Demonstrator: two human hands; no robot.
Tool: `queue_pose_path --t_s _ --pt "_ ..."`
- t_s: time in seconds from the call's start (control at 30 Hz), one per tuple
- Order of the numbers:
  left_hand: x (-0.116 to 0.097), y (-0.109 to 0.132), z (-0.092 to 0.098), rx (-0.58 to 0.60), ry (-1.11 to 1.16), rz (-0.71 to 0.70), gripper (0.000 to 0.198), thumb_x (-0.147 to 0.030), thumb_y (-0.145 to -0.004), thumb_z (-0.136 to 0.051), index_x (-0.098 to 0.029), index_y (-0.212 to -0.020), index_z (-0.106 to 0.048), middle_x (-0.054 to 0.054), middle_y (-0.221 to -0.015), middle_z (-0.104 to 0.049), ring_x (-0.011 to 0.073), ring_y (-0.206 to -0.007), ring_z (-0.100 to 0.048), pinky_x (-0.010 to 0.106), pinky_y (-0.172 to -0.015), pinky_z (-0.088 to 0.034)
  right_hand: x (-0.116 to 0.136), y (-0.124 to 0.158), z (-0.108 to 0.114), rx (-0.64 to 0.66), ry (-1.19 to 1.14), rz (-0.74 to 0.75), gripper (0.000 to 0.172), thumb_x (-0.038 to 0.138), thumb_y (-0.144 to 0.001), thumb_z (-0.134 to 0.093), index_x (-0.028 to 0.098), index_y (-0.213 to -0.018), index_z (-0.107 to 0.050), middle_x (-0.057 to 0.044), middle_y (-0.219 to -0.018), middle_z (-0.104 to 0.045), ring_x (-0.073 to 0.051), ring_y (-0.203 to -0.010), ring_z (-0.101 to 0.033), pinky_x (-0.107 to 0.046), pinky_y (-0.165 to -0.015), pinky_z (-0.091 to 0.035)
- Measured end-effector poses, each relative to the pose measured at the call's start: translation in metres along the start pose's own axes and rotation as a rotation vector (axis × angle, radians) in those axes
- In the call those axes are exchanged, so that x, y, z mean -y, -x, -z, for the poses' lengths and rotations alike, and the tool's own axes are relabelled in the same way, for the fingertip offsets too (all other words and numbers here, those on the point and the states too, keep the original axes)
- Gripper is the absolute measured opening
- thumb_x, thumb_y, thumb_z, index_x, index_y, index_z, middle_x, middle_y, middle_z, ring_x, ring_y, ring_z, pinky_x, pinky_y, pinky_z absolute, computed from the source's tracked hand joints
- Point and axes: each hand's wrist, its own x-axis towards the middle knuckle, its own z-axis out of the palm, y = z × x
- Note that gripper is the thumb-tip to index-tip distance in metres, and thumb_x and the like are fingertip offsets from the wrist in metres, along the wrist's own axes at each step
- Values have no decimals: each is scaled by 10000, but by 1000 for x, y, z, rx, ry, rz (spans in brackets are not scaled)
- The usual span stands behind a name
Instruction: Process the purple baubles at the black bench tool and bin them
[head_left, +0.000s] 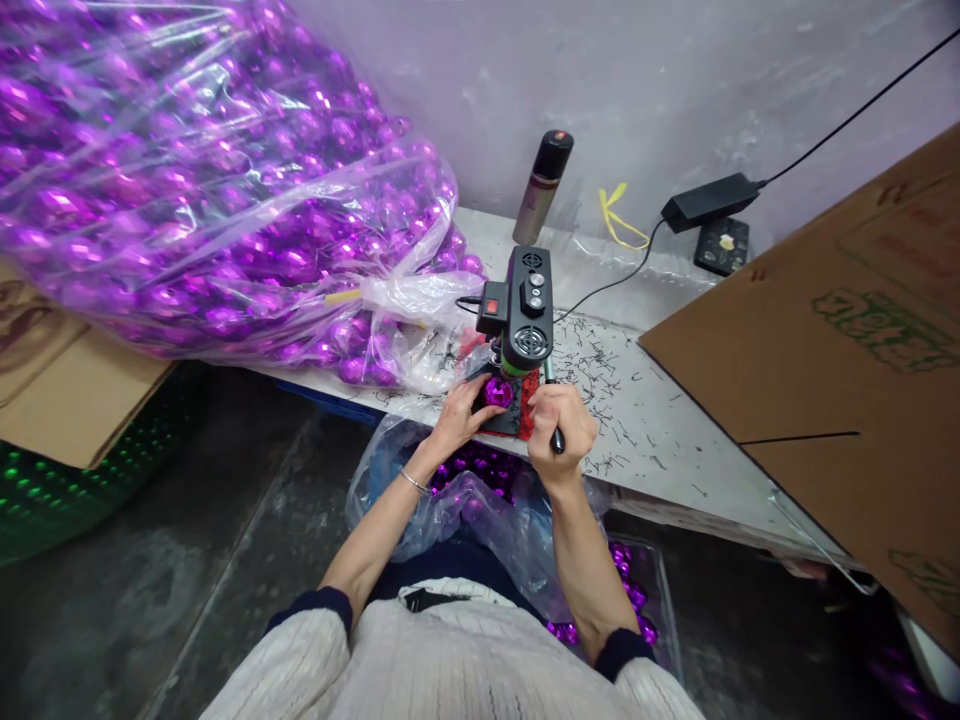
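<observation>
My left hand [459,412] has its thumb and fingers around a shiny purple ball [499,393], which rests on a dark plate beneath the head of a small black machine [529,310]. Wrapped round the black grip of the machine's lever [557,440] is my right hand [562,425], just right of the plate. Red material [529,400] shows between the plate and my right hand. Below the table edge, more purple balls [480,470] lie in a clear plastic bag in front of me.
A huge clear bag of purple balls [225,200] fills the left. Behind the machine stands a spray can [544,185]. A power adapter [710,202] and yellow tie [621,218] are further right. A large cardboard box [847,350] borders the right; small dark bits litter the table [675,425].
</observation>
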Motion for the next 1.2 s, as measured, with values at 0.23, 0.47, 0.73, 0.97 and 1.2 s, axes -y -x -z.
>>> queue_pose_path --t_s 0.23,0.47,0.73,0.97,1.2 --pt "-9 0 11 11 -36 43 577 -541 -929 -635 -188 -1377 -554 158 -1308 -679 294 -1233 -648 465 -1051 -513 -1 3 1 11 -14 -7 245 98 -943 -461 224 -741 -520 -2 -700 -610 -135 -662 -590 -287 -624 -440" --pt "-24 -18 -2 35 -142 201 546 -444 -849 -759 -217 -1326 -621 106 -1155 -722 297 -1101 -675 437 -989 -518 -1 2 1 11 -22 -1 230 86 -929 -473 222 -755 -539 -2 -712 -626 -138 -671 -608 -284 -617 -454" --pt "-11 -5 -18 -135 98 221 591 -454 -832 -781 -212 -1335 -584 105 -1244 -712 267 -1153 -672 418 -1031 -497 -2 3 2 18 -14 9 222 84 -934 -480 223 -767 -525 -2 -716 -615 -135 -693 -611 -279 -619 -469" --pt "-6 -4 -19 -121 58 187 570 -490 -858 -750 -205 -1330 -605 116 -1246 -716 273 -1176 -666 417 -1033 -493 -5 13 -3 -5 14 12 217 119 -956 -461 228 -777 -517 0 -709 -599 -129 -667 -601 -271 -610 -480" --pt "-5 -3 -21 -139 43 155 566 -490 -857 -750 -199 -1321 -610 118 -1215 -725 269 -1152 -678 415 -1013 -506 -18 32 -16 -63 -38 32 209 199 -988 -439 228 -798 -520 -16 -738 -599 -132 -650 -572 -282 -604 -470"
